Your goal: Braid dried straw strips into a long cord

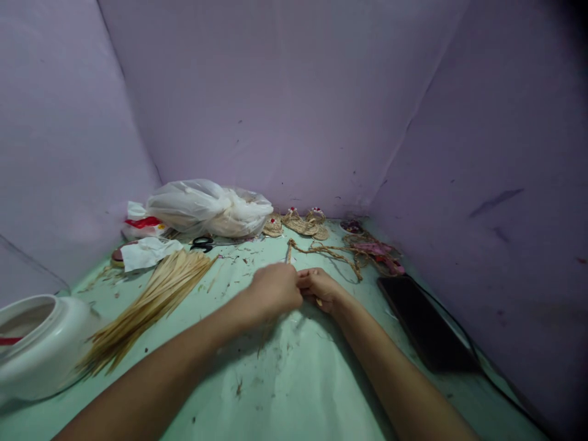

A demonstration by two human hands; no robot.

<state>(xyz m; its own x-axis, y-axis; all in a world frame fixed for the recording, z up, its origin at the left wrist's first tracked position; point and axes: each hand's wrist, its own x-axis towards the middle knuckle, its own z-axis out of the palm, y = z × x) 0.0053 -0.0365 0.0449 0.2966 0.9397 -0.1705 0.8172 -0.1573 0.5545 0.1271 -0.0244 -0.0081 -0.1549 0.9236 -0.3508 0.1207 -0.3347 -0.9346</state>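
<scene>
My left hand (pixel 274 288) and my right hand (pixel 318 286) meet over the middle of the pale green table (pixel 294 380), both with fingers curled closed. Between them they pinch a thin straw piece (pixel 289 252) that sticks up past my left knuckles; a short end shows below my right fingers. A braided straw cord (pixel 331 252) runs from just behind the hands toward the back right. A bundle of loose straw stalks (pixel 151 300) lies to the left of my left forearm.
A white jar (pixel 41 343) stands at the left edge. At the back lie a clear plastic bag (pixel 206 205), black scissors (pixel 204 244), white tissue (pixel 147 252), small woven straw sandals (pixel 301 222) and pink scraps (pixel 379 252). A dark phone (pixel 425 321) with cable lies right. Purple walls enclose the table.
</scene>
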